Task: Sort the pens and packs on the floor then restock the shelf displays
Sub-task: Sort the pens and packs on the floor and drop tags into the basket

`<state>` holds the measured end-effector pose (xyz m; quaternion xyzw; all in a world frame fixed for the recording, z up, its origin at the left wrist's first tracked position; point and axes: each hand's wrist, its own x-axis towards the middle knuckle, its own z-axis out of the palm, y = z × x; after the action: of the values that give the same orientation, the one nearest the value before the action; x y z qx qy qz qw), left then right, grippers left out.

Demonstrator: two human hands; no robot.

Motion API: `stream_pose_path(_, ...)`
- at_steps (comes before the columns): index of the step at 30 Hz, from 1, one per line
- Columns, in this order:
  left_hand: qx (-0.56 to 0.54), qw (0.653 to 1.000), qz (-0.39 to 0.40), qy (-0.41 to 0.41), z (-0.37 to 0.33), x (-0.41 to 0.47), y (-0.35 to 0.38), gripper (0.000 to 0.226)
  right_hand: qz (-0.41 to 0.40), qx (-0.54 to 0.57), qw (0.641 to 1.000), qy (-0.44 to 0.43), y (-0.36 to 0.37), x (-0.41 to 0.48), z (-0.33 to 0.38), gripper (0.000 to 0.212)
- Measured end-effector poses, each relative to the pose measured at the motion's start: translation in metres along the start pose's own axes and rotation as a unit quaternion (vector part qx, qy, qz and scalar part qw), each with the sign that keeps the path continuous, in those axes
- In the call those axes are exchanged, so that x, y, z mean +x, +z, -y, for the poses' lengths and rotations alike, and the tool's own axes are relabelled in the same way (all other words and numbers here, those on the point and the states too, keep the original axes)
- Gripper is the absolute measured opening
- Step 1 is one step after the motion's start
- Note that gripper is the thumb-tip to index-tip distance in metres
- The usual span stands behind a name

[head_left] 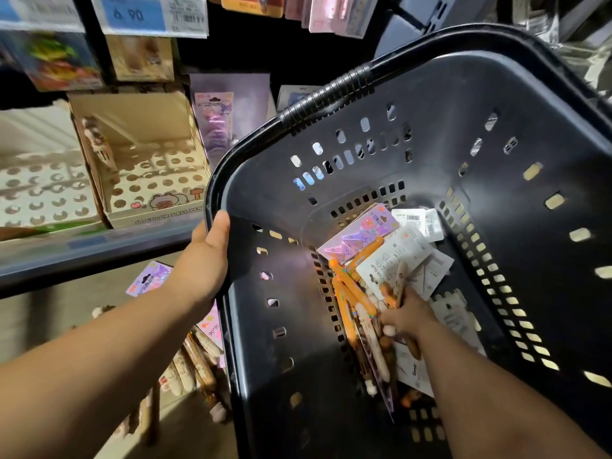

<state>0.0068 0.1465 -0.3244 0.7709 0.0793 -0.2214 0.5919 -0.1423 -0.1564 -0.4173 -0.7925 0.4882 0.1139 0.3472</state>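
- The right hand [404,315] reaches down into a black basket [430,134], its fingers curled round a few of the orange and beige pens [351,288] heaped in the lower corner.
- The left hand [206,260] grips the basket's near-left rim, thumb over the edge, and the basket is tilted towards the person.
- Among the pens lie white packs [395,256] and a pink holographic pack [359,231], leaning against the perforated wall.
- Outside the basket, under the left forearm, more pens on the floor [195,359] lie in a loose pile, with another pink pack [149,279] just beyond them.
- Above the floor runs the shelf [99,248].
- On it stands a cardboard display box [155,193] with rows of round holes, one pen [96,144] upright at its left side.
- A blue price label [135,13] hangs higher up.
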Motion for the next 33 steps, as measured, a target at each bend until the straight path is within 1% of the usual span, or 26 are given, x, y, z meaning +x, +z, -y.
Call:
stream_pose_path(2,0.012,1.000,0.004,0.004,0.000,0.001,0.000,0.064,0.029,0.035,0.999,-0.018,-0.007,0.001,0.002,0.063)
stream_pose_path(4,0.020,1.000,0.006,0.002,-0.001,0.001,0.000,0.062,0.012,0.098,0.995,-0.033,-0.016,-0.005,0.011,0.063)
stream_pose_path(7,0.003,1.000,0.007,-0.004,-0.001,0.003,0.000,0.063,-0.003,0.231,0.971,-0.058,-0.026,-0.016,0.033,0.039)
stream_pose_path(9,-0.006,1.000,0.015,-0.010,-0.001,0.004,-0.001,0.066,0.002,0.225,0.972,-0.063,-0.028,-0.022,0.047,0.027)
stream_pose_path(11,-0.010,1.000,0.019,-0.009,-0.001,0.004,-0.002,0.065,0.026,0.182,0.981,-0.065,-0.021,-0.024,0.059,0.026)
stream_pose_path(13,-0.008,1.000,0.019,-0.012,-0.001,0.004,-0.002,0.065,0.057,0.112,0.991,-0.053,-0.004,-0.017,0.064,0.042)
stream_pose_path(15,-0.013,1.000,0.022,-0.013,0.000,0.005,-0.003,0.068,0.045,0.006,0.998,-0.044,0.014,-0.006,0.063,0.054)
stream_pose_path(17,-0.028,0.999,0.024,-0.011,0.002,0.005,-0.004,0.069,0.035,-0.019,0.998,-0.046,0.030,0.000,0.058,0.059)
stream_pose_path(18,-0.032,0.999,0.024,-0.012,0.002,0.006,-0.003,0.070,0.014,-0.037,0.998,-0.039,0.035,-0.003,0.057,0.063)
stream_pose_path(20,-0.030,0.999,0.025,-0.012,0.003,0.008,-0.002,0.069,-0.014,-0.101,0.995,-0.020,0.040,-0.008,0.057,0.084)
stream_pose_path(22,-0.025,0.999,0.023,-0.009,0.003,0.008,-0.001,0.068,-0.024,-0.143,0.989,-0.018,0.043,-0.009,0.055,0.105)
stream_pose_path(23,-0.026,0.999,0.021,-0.008,0.003,0.008,0.000,0.069,-0.026,-0.144,0.989,-0.017,0.045,-0.008,0.055,0.109)
stream_pose_path(25,-0.033,0.999,0.019,-0.010,0.003,0.008,0.001,0.069,-0.027,-0.125,0.992,-0.013,0.047,-0.007,0.054,0.111)
stream_pose_path(30,-0.053,0.998,0.010,-0.017,0.001,0.006,0.004,0.065,-0.023,-0.137,0.990,-0.022,0.042,-0.007,0.049,0.122)
stream_pose_path(33,-0.058,0.998,0.003,-0.019,-0.002,0.002,0.007,0.062,-0.019,-0.066,0.998,-0.011,0.045,-0.006,0.040,0.120)
